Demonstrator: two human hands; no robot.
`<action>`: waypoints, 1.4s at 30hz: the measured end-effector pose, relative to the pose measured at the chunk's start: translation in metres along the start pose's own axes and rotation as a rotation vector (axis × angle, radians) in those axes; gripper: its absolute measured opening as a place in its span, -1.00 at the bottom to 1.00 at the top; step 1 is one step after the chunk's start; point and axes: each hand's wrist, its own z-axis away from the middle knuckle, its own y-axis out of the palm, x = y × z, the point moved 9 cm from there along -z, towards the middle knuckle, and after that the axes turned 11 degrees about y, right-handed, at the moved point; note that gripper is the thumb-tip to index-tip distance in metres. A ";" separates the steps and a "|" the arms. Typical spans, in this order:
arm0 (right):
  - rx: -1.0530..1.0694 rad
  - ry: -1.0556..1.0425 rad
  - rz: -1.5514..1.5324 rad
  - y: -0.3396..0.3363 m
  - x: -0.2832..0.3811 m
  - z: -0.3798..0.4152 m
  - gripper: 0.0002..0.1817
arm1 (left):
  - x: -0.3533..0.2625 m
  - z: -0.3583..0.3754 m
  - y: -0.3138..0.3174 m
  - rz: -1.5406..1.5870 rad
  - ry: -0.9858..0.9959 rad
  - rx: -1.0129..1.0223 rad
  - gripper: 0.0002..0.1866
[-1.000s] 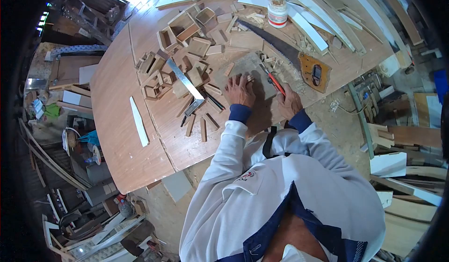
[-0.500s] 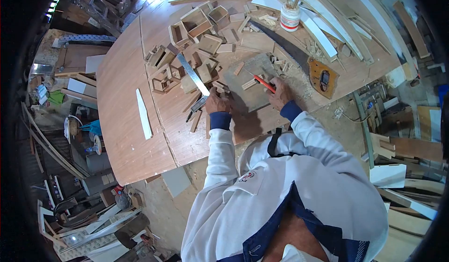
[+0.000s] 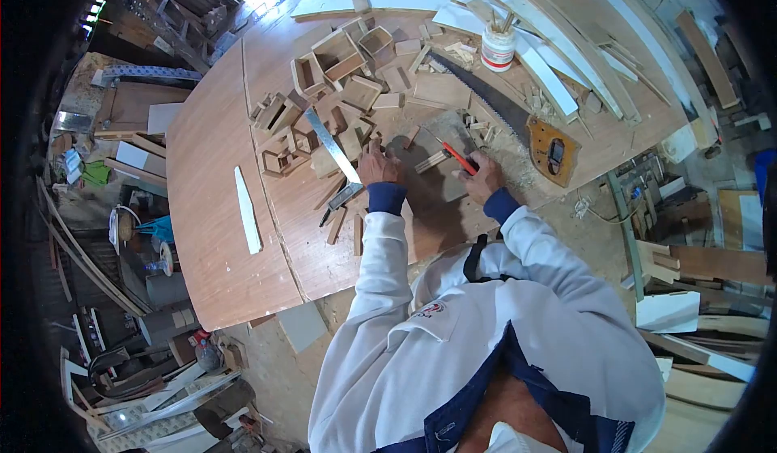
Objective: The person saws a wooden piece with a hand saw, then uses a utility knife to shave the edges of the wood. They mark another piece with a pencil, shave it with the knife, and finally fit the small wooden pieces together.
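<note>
My right hand (image 3: pixel 483 176) is closed round a slim orange tool (image 3: pixel 460 155) with a thin pointed tip, angled over a flat grey board (image 3: pixel 445 125). Small wooden strips (image 3: pixel 431 162) lie on that board, just left of the tool. My left hand (image 3: pixel 380 167) reaches to small wood offcuts at the board's left edge, fingers partly spread. Beside it lies a try square (image 3: pixel 332 146), its metal blade pointing away from me over wooden pieces. Small open wooden boxes (image 3: pixel 338 52) are grouped beyond my left hand.
A handsaw (image 3: pixel 553 150) lies to the right on the wooden table (image 3: pixel 210 178). Behind it stands a white jar (image 3: pixel 498 48) holding sticks, near long white-faced strips (image 3: pixel 546 73). A tapered white strip (image 3: pixel 248 210) rests at left. Timber is piled on the floor both sides.
My left hand has moved slightly forward, away from the try square's handle, towards the offcuts. My right hand has shifted a little towards me with the orange tool, whose thin tip now shows.
</note>
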 end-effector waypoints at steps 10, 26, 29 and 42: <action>-0.055 0.049 -0.025 -0.003 -0.017 -0.019 -0.75 | -0.041 -0.070 0.044 0.063 0.192 0.045 -0.60; -0.173 0.240 0.165 -0.057 -0.055 -0.017 -0.79 | -0.086 -0.163 0.141 -0.088 0.300 0.271 -0.33; -0.147 0.283 0.267 -0.060 -0.059 -0.019 -0.72 | -0.092 -0.166 0.141 -0.175 0.236 0.315 -0.26; -0.241 0.263 0.370 -0.062 -0.087 -0.025 -0.67 | -0.065 -0.189 0.184 -0.184 0.047 0.422 -0.16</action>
